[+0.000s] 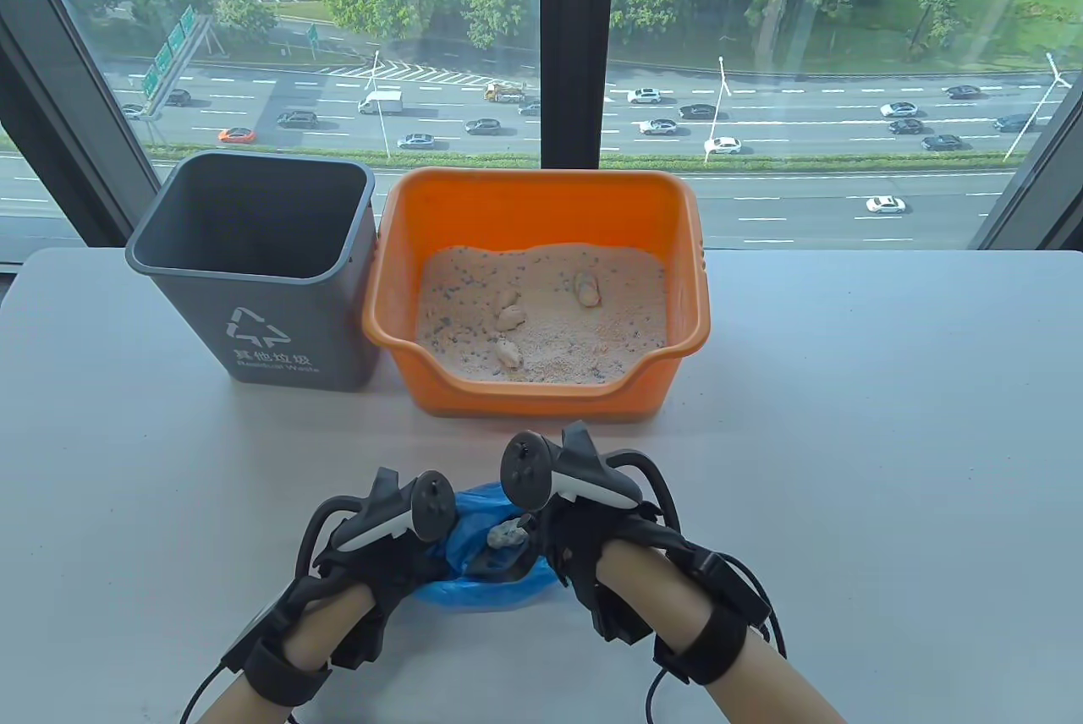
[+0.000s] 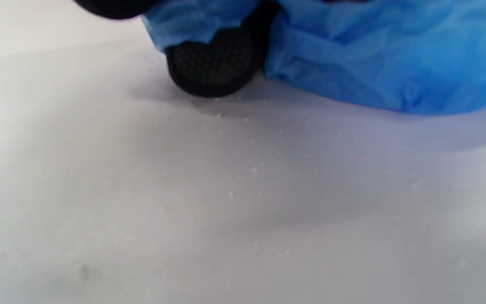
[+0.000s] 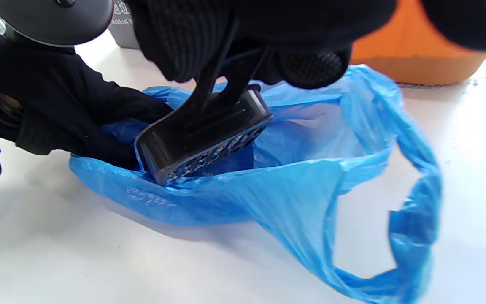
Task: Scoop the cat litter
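An orange litter box [image 1: 677,208] holds pale litter [image 1: 558,335] with clumps [image 1: 585,288] on top. A blue plastic bag [image 1: 474,593] lies open on the table between my hands. My right hand [image 1: 563,546] grips the handle of a black slotted scoop [image 3: 203,139]. The scoop is tilted down into the bag's mouth and carries a grey clump [image 1: 508,536]. My left hand [image 1: 419,559] grips the bag's left edge; it also shows in the right wrist view [image 3: 70,118]. In the left wrist view a fingertip [image 2: 213,63] presses the bag [image 2: 373,55] near the tabletop.
A grey waste bin [image 1: 262,309] stands left of the litter box, touching it. The white table [image 1: 846,462] spreads wide on both sides of my hands. Fine litter grains [image 2: 253,169] lie scattered on the table by the bag. A window is behind.
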`<state>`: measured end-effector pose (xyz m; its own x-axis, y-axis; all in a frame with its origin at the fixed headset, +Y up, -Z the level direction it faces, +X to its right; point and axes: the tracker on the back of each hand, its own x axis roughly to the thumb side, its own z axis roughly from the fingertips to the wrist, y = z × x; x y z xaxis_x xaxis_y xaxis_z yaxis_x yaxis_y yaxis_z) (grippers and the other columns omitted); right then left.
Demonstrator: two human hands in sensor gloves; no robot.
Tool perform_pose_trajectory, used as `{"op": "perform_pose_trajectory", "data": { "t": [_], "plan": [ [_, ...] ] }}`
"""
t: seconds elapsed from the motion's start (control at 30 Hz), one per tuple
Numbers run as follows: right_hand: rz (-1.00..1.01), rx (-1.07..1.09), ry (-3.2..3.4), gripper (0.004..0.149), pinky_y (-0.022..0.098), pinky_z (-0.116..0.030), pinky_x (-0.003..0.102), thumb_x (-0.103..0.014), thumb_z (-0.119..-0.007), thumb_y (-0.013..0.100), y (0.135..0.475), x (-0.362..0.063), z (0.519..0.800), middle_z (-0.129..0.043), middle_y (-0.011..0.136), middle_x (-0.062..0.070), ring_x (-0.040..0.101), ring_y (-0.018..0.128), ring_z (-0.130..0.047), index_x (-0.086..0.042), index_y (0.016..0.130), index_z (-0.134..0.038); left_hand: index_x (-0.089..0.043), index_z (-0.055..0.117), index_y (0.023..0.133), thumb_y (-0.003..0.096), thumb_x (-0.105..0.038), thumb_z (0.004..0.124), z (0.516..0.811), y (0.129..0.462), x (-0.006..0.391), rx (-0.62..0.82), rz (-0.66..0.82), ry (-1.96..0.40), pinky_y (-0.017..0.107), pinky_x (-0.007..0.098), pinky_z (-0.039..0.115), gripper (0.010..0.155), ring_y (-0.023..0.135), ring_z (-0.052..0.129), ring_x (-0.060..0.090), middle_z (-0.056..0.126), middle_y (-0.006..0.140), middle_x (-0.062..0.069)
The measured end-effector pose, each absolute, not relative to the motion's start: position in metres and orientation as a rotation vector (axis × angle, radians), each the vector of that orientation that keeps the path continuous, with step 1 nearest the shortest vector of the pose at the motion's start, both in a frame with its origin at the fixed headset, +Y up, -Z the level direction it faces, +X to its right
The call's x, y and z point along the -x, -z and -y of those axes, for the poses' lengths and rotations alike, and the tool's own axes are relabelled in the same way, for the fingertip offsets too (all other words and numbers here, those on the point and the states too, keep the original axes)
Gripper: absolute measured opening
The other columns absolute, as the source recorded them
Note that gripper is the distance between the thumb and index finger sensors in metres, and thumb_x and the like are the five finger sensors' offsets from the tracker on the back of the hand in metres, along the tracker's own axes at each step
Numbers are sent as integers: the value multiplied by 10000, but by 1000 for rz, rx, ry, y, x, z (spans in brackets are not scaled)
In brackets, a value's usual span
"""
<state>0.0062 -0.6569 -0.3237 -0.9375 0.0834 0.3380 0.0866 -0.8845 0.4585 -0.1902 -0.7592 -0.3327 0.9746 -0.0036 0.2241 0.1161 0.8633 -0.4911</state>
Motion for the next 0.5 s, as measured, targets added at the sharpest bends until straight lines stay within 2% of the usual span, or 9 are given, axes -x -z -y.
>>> {"op": "perform_pose_trajectory", "data": {
  "t": [0.27,0.4,0.5],
  "plan": [
    [748,455,3013,533,251,-762,462,-309,-815,418,309,-46,641,-769,764,315,137,222,-863,-7,857,-779,-445,407,1055,488,-465,791,759,332,190,527,218,62,466,388,710,685,538,932,111,806,804,-61],
    [696,444,3120,533,256,-761,460,-307,-809,424,302,-69,619,-767,767,314,136,226,-861,-4,860,-773,-444,407,1055,487,-465,790,760,333,190,526,218,64,465,389,710,685,537,932,111,807,803,-62],
    [577,450,3277,533,254,-760,459,-306,-804,430,300,-81,599,-763,768,318,135,227,-857,2,863,-766,-442,407,1055,487,-465,791,760,333,190,526,218,64,465,391,709,686,538,932,112,808,802,-60]
  ]
}}
